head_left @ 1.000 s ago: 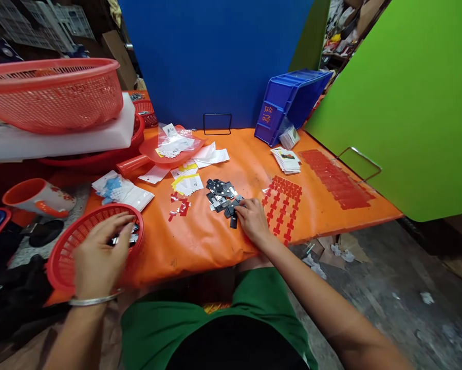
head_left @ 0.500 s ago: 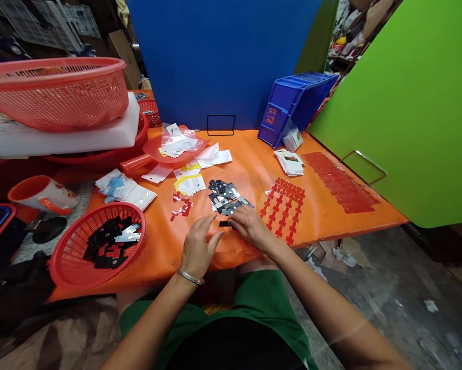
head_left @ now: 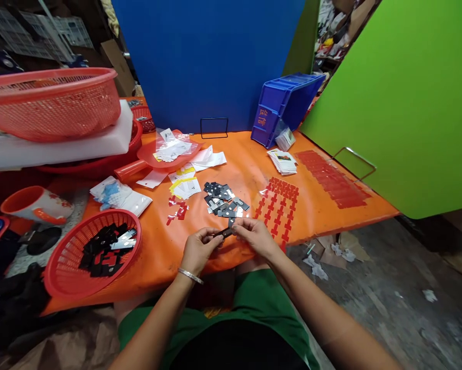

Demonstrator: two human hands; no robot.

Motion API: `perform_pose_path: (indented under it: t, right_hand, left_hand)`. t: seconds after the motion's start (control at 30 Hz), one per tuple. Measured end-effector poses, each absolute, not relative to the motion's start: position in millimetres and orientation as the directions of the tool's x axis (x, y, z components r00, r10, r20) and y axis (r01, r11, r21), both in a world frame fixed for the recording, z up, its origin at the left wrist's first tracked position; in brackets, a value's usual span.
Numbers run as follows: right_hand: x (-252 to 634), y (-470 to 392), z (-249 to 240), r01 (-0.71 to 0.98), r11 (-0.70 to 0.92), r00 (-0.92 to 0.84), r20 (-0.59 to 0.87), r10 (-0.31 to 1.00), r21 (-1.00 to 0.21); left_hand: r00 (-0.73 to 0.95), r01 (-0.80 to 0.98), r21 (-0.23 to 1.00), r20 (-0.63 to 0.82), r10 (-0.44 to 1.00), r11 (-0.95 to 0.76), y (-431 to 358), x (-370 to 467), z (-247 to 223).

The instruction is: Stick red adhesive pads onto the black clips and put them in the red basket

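Note:
A small flat black strip [head_left: 226, 233] is held between my two hands near the table's front. My left hand [head_left: 198, 250] pinches its left end with thumb and fingers. The fingertips of my right hand [head_left: 254, 235] close on its right end. Just beyond them lies a loose pile of black and grey flat pieces [head_left: 223, 198]. Red cross-shaped pieces [head_left: 279, 208] stand in rows to the right of the pile, and a few loose red pieces [head_left: 177, 209] lie to its left. The fingers hide part of the strip.
At left, a red basket [head_left: 55, 262] holds black, silver and red pieces. Behind are a red dustpan [head_left: 130, 168] with papers, a mug [head_left: 36, 205] and stacked baskets [head_left: 53, 110]. A blue bin [head_left: 267, 115], cards [head_left: 282, 162] and red strips [head_left: 331, 180] lie right.
My left hand has moved right and closed on the black strip, which is lifted and tilted. My right hand still grips its other end. The whole view has shifted slightly.

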State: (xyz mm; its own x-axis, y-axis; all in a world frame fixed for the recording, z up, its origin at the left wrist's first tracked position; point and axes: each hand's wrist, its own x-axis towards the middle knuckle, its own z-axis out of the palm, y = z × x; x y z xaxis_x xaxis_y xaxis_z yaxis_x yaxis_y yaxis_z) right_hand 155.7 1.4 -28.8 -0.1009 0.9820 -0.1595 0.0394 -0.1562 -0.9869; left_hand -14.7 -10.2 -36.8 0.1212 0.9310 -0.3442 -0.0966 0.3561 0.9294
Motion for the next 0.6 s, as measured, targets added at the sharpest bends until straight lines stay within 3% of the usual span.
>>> perform_pose_path:
  t: [0.13,0.3,0.43,0.6]
  right_hand:
    - [153.9,-6.7,-25.1,0.13,-0.083,-0.118,-0.098,0.988,-0.988]
    - [173.0,1.4,-30.3,0.304,0.004,-0.125,-0.036,0.992,-0.953]
    - [224.0,37.0,-38.9,0.592,-0.027,0.237,0.142,0.961,-0.806]
    - [285.5,91.2,-50.8,0.679,-0.178,0.445,0.208,0.871,-0.712]
  left_hand:
    - [0.237,-0.01,0.938,-0.334,0.912,0.346,-9.5,-11.1,-34.5]
    - [0.259,0.014,0.913,-0.398,0.88,0.408,-10.2,-7.0,-34.5]
    - [0.216,-0.055,0.86,-0.486,0.847,0.507,-11.2,-4.8,-35.2]
    - [0.204,-0.109,0.841,-0.503,0.84,0.53,-8.3,3.2,-32.6]
